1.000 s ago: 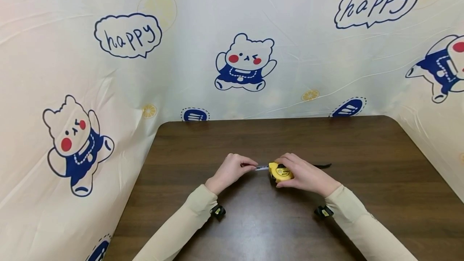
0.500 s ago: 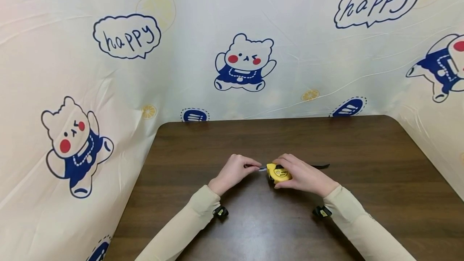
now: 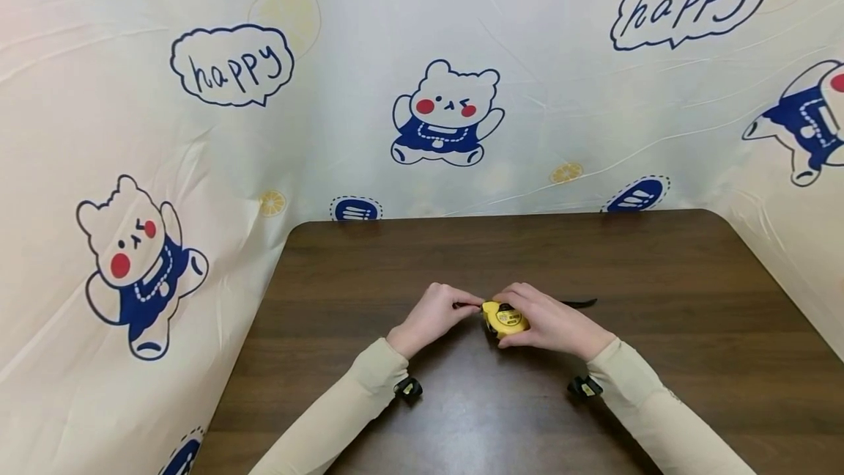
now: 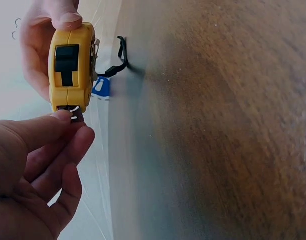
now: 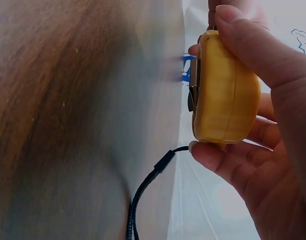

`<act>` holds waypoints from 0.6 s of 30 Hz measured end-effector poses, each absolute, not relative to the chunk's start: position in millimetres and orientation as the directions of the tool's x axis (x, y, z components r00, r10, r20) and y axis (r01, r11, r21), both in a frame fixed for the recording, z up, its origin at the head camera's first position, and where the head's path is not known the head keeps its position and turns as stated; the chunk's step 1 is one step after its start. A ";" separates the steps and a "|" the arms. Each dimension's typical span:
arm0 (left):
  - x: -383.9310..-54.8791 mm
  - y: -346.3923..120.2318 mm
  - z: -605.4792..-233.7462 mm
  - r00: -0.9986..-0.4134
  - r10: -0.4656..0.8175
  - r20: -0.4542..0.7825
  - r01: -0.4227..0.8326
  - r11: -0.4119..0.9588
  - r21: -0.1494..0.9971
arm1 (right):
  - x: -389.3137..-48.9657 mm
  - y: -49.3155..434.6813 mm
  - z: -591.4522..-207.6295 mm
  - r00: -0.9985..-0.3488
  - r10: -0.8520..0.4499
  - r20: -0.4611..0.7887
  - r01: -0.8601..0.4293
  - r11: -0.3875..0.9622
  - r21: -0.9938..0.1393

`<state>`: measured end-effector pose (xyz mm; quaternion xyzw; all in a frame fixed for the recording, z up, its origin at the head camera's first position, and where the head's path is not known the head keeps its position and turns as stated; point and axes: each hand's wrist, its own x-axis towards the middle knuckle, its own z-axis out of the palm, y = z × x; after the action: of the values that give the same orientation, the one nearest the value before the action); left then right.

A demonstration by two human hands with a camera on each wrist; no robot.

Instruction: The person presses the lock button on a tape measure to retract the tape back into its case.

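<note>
A yellow tape measure [image 3: 506, 319] with a black lock button is held above the table by my right hand [image 3: 550, 321]. In the right wrist view, thumb and fingers grip the yellow case [image 5: 225, 92] from both sides, and a metal clip [image 5: 193, 85] shows on its face. My left hand [image 3: 431, 317] pinches the end hook [image 4: 75, 115] of the tape between thumb and forefinger, right at the case's mouth. Almost no blade shows between the fingertips and the case. A black wrist strap [image 5: 143, 187] hangs from the case's far end.
The brown wooden table [image 3: 369, 255] lies beneath both hands. A white cloth [image 3: 527, 35] printed with bears and "happy" bubbles hangs behind it and at the sides. Small black cameras [image 3: 409, 390] sit at both wrists.
My left hand has moved right toward the case, and the visible stretch of blade has shortened to almost nothing. The tape measure has shifted slightly left in my right hand.
</note>
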<state>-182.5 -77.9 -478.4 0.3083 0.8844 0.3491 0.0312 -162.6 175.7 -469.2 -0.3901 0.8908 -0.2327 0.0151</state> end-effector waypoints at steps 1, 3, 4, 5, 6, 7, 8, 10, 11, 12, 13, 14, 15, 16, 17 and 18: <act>-182.5 -77.8 -479.0 -0.807 0.569 0.159 0.523 0.564 0.639 | -162.6 175.8 -469.4 -0.694 -0.703 0.156 -0.690 0.587 -0.424; -182.4 -77.7 -479.3 -0.807 0.571 0.150 0.517 0.561 0.646 | -162.8 176.1 -470.0 -0.692 -0.705 0.157 -0.693 0.587 -0.417; -182.2 -77.9 -479.2 -0.806 0.573 0.148 0.515 0.556 0.652 | -163.1 176.1 -470.0 -0.690 -0.707 0.156 -0.695 0.587 -0.415; -181.9 -78.1 -479.3 -0.805 0.575 0.147 0.514 0.550 0.658 | -163.3 176.2 -469.6 -0.689 -0.708 0.155 -0.696 0.586 -0.415; -181.7 -78.5 -479.4 -0.804 0.577 0.145 0.511 0.543 0.666 | -163.6 176.4 -469.2 -0.688 -0.709 0.156 -0.697 0.586 -0.413; -181.4 -79.1 -479.5 -0.803 0.579 0.145 0.508 0.535 0.675 | -164.0 176.7 -468.9 -0.688 -0.709 0.156 -0.698 0.586 -0.411; -181.0 -79.8 -479.2 -0.803 0.578 0.146 0.504 0.528 0.684 | -164.5 177.2 -468.6 -0.688 -0.708 0.157 -0.698 0.587 -0.412; -180.5 -81.9 -479.7 -0.804 0.576 0.150 0.499 0.515 0.697 | -165.8 179.6 -468.8 -0.693 -0.703 0.158 -0.695 0.592 -0.408; -180.3 -83.2 -480.1 -0.805 0.573 0.153 0.498 0.512 0.700 | -166.7 181.6 -469.5 -0.697 -0.699 0.159 -0.692 0.597 -0.406; -180.3 -84.6 -480.6 -0.807 0.570 0.153 0.495 0.512 0.702 | -167.7 184.0 -470.4 -0.704 -0.693 0.157 -0.686 0.605 -0.404; -180.2 -86.2 -481.1 -0.809 0.567 0.154 0.494 0.514 0.701 | -168.8 186.5 -471.1 -0.713 -0.684 0.153 -0.676 0.615 -0.406; -180.2 -88.0 -481.7 -0.812 0.563 0.154 0.493 0.520 0.698 | -170.0 189.6 -471.9 -0.723 -0.675 0.150 -0.667 0.624 -0.406; -180.1 -89.9 -482.3 -0.814 0.561 0.154 0.493 0.524 0.695 | -171.6 193.0 -473.1 -0.733 -0.665 0.144 -0.656 0.635 -0.407; -180.3 -91.9 -482.9 -0.815 0.558 0.154 0.492 0.529 0.691 | -173.5 196.5 -474.1 -0.742 -0.656 0.139 -0.646 0.644 -0.410; -180.4 -94.0 -483.5 -0.817 0.555 0.155 0.492 0.534 0.687 | -175.4 200.0 -474.6 -0.752 -0.645 0.134 -0.634 0.652 -0.415; -180.6 -96.2 -484.1 -0.820 0.551 0.154 0.491 0.539 0.684 | -177.7 203.5 -475.1 -0.761 -0.635 0.130 -0.623 0.661 -0.420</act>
<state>-180.6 -96.2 -484.1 0.2974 0.8764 0.3767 0.0399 -177.7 203.5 -475.1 -0.3451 0.9111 -0.2251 0.0139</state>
